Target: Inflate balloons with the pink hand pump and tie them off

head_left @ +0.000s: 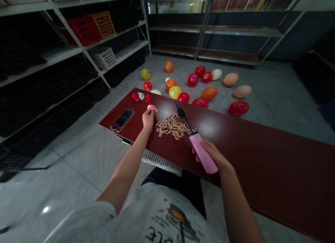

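Over the left part of the dark red-brown table (251,142), my left hand (148,118) pinches a limp peach-coloured balloon (151,107). My right hand (211,153) is wrapped round the pink body of a balloon pump (203,156). The pump's black rod and handle (181,113) point away from me, out over the table. Between my hands lies a heap of tan, curled balloons (171,126), deflated and twisted together. Just beyond my left hand rest a few small uninflated balloons (148,98), red and pale.
A blurred-out phone-like object (122,120) lies at the table's left end. Inflated balloons (209,93) in red, orange, yellow, white and peach are scattered on the floor beyond. Metal shelves (230,32) line the back, and more at left hold crates (85,29).
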A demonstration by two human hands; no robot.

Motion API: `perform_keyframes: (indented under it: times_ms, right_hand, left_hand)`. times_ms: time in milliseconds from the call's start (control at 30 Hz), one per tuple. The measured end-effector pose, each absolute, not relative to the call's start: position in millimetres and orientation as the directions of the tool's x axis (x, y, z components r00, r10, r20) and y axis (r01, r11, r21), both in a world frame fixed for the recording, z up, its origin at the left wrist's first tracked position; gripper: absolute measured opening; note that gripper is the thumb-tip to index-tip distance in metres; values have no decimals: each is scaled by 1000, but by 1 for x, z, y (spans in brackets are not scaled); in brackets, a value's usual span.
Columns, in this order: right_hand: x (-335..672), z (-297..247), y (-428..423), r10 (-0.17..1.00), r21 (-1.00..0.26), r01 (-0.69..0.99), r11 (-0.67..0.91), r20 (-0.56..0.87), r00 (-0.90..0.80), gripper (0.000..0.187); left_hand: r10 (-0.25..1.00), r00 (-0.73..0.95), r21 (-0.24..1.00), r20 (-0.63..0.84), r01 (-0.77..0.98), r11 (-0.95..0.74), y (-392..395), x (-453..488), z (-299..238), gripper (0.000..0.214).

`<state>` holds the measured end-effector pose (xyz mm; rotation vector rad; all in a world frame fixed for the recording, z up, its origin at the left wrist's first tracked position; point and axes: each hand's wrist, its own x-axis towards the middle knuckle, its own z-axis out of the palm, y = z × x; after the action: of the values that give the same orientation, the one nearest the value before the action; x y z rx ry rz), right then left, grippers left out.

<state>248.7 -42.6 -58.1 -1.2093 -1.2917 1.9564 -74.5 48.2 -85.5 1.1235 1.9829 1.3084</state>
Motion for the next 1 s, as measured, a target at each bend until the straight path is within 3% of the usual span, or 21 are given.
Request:
perform_keyframes:
  times_ms: [33,67,100,200,433,767,1000]
  right_hand:
    - [249,-61,-43,763,-892,13,-451,-394,-512,51]
    - [249,-64,-44,747,-878,-20,-479,-395,-535,50]
    - [250,-67,-44,726,-860,-46,-509,-400,-560,50]
    - [253,-73,-48,634,-792,-89,-604,-409,-657,54]
    - [246,-61,-53,469,-761,26,-648,-427,-773,50]
    - [250,-80,-50,482,-768,1,-641,-403,-778,47]
    - [249,-79,-50,495,-763,-1,-647,-418,-762,46]
  left_hand:
    - [862,-505,952,40,281,120,44,-66,-89,35]
    - [889,-457,1000,12,-19,-24,40,-58,-92,29]
    - [914,-404,964,-16,-250,-93,36,-51,-96,25]
    - [936,-348,864,-49,-485,-135,28,-40,-107,23]
    - [937,-334,762,-100,-632,-144,26,-46,-112,32]
    - [931,-344,704,-122,-691,-163,28,-47,-117,30]
    - [948,-304,765,-99,-633,-123,24,-42,-109,31]
